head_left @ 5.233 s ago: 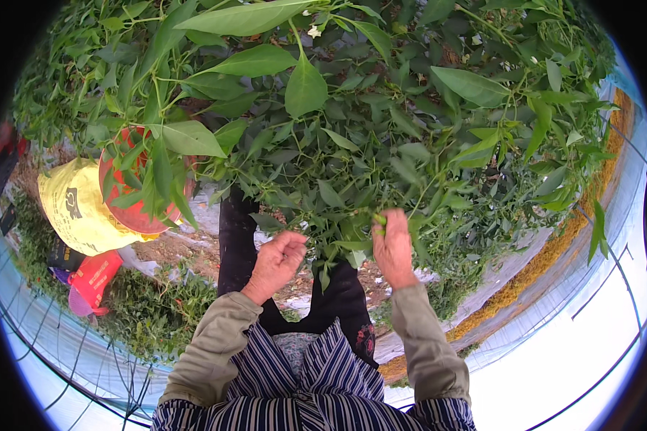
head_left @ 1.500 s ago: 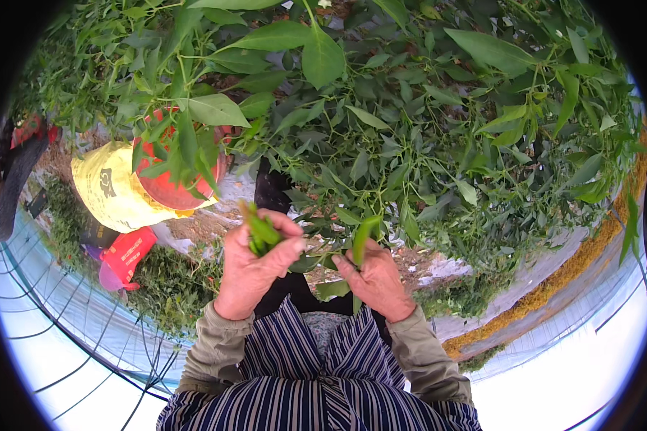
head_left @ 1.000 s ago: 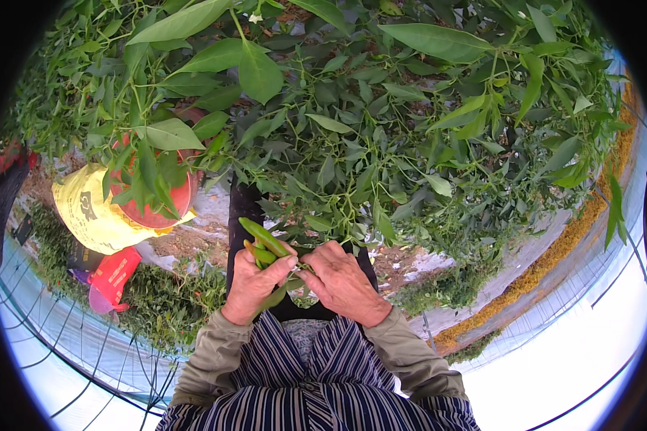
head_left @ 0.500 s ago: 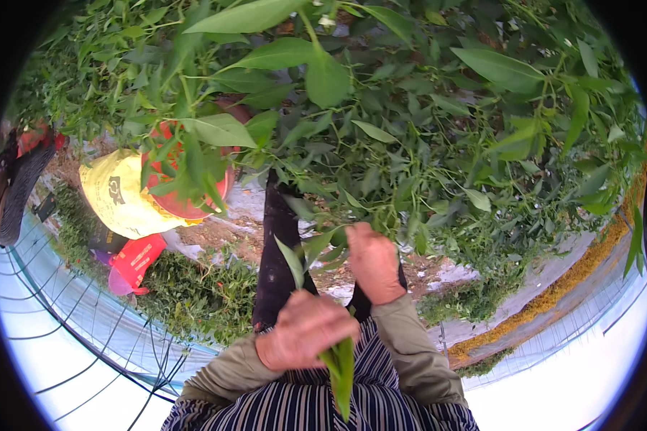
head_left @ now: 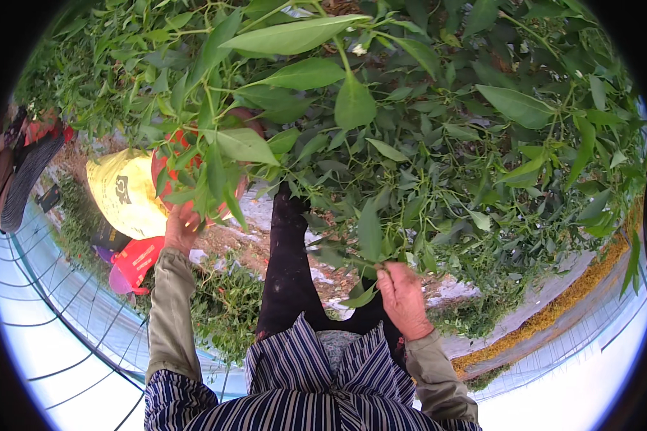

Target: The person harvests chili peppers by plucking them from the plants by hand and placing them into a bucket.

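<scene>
"Over at the red bucket (head_left: 159, 167), what's the left hand (head_left: 182, 228) doing?"
"It's at the near rim, but overhanging leaves (head_left: 216, 171) partly hide its fingers; I can't tell whether they're apart or clamped."
"And the right hand (head_left: 405, 298)?"
"Fingers and thumb pinched together on a leafy pepper stem (head_left: 376, 266), near the dark trousers (head_left: 284, 280)."

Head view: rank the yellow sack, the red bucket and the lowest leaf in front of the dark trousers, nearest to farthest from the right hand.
From the right hand:
1. Leaf, just left of the fingertips.
2. Red bucket, well to the left, partly behind foliage.
3. Yellow sack, left of the bucket.
</scene>
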The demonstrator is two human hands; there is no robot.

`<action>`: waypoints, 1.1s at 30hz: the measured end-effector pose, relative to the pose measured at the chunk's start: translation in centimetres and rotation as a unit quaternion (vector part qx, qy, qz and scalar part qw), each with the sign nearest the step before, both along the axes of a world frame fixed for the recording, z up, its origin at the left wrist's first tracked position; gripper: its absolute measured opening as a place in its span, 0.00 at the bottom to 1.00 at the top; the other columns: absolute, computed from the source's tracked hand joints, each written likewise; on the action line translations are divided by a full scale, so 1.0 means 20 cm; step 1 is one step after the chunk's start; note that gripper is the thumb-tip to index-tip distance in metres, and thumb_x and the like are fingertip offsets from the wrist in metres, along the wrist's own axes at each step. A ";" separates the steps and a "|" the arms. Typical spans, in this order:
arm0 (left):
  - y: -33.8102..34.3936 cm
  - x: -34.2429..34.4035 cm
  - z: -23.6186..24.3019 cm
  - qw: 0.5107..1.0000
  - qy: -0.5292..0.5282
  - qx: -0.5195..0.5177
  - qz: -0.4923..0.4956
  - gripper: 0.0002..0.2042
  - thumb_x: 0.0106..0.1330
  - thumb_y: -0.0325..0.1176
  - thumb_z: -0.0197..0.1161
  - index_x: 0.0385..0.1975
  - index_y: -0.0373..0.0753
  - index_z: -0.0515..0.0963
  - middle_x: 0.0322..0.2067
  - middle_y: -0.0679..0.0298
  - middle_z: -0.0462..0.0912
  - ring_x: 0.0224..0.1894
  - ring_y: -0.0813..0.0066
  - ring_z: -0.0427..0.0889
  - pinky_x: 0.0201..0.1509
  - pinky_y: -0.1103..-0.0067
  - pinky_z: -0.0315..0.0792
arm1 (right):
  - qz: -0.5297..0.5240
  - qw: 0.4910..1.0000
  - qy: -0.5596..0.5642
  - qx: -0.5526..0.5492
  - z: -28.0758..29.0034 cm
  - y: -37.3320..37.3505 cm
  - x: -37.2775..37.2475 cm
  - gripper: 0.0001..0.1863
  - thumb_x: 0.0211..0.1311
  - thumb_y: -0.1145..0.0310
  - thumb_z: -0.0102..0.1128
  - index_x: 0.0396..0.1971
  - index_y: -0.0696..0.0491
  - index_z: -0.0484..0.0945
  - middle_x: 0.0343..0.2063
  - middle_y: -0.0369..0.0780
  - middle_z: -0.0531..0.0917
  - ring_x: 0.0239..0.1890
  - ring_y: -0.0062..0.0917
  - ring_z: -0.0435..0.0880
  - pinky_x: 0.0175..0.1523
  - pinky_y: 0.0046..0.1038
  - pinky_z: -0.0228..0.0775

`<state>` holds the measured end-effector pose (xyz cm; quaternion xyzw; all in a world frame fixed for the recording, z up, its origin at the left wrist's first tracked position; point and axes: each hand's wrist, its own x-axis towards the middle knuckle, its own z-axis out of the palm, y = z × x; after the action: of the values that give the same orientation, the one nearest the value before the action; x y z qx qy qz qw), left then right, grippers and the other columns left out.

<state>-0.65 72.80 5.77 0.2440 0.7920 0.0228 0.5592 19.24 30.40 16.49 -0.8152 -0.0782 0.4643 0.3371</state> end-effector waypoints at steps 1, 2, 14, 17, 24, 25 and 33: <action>-0.02 -0.01 -0.01 0.999 0.031 0.020 0.023 0.12 0.63 0.41 0.62 0.42 0.45 0.74 0.33 0.67 0.77 0.33 0.78 0.76 0.32 0.78 0.73 | 0.009 1.000 -0.021 0.007 0.01 -0.02 -0.02 0.09 0.65 0.68 0.55 0.38 0.58 0.75 0.27 0.49 0.77 0.29 0.46 0.78 0.34 0.42 0.70; -0.07 0.00 -0.02 0.998 0.049 0.003 -0.040 0.12 0.64 0.43 0.60 0.43 0.46 0.73 0.35 0.68 0.77 0.36 0.75 0.76 0.34 0.77 0.73 | 0.013 0.999 -0.032 0.017 0.02 -0.05 -0.04 0.09 0.65 0.68 0.55 0.38 0.58 0.75 0.27 0.49 0.77 0.29 0.45 0.78 0.34 0.42 0.70; -1.05 1.09 -0.01 0.634 -0.285 0.283 -0.661 0.18 0.56 0.25 0.61 0.48 0.34 0.72 0.45 0.52 0.74 0.48 0.53 0.75 0.52 0.68 0.71 | 0.160 0.986 -0.042 0.027 -0.02 -0.25 -0.39 0.14 0.56 0.66 0.61 0.42 0.51 0.79 0.41 0.35 0.81 0.57 0.28 0.72 0.41 0.32 0.73; -1.06 1.43 -0.11 0.587 -0.223 0.334 -0.703 0.26 0.55 0.29 0.62 0.55 0.35 0.66 0.55 0.50 0.67 0.57 0.50 0.67 0.57 0.62 0.67 | 0.143 0.988 -0.042 0.026 -0.05 -0.26 -0.45 0.13 0.56 0.67 0.61 0.42 0.52 0.79 0.41 0.37 0.81 0.57 0.28 0.73 0.40 0.33 0.74; -1.37 1.95 -0.27 0.470 -0.322 0.233 -0.788 0.23 0.58 0.26 0.57 0.56 0.35 0.67 0.42 0.48 0.75 0.37 0.53 0.79 0.41 0.65 0.71 | 0.134 0.990 -0.031 0.014 -0.12 -0.24 -0.58 0.12 0.59 0.65 0.58 0.41 0.52 0.80 0.39 0.36 0.83 0.55 0.24 0.73 0.41 0.32 0.72; -1.46 2.00 -0.29 0.477 -0.345 0.244 -0.771 0.23 0.58 0.26 0.57 0.56 0.35 0.68 0.43 0.50 0.76 0.38 0.57 0.79 0.41 0.65 0.73 | 0.131 0.991 -0.030 0.014 -0.13 -0.23 -0.60 0.12 0.59 0.65 0.58 0.41 0.52 0.80 0.39 0.35 0.83 0.56 0.24 0.72 0.41 0.32 0.72; -1.88 1.94 -0.36 0.388 -0.257 0.009 -0.885 0.24 0.52 0.34 0.60 0.51 0.34 0.72 0.52 0.52 0.74 0.55 0.54 0.73 0.57 0.63 0.69 | 0.110 0.994 -0.008 0.011 -0.18 -0.25 -0.67 0.13 0.60 0.63 0.57 0.43 0.52 0.79 0.43 0.34 0.82 0.59 0.23 0.69 0.45 0.35 0.67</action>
<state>38.05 35.23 -1.51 0.7946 -0.0529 -0.4167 0.4384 5.81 25.47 12.90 -0.8018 -0.1753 0.4907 0.2926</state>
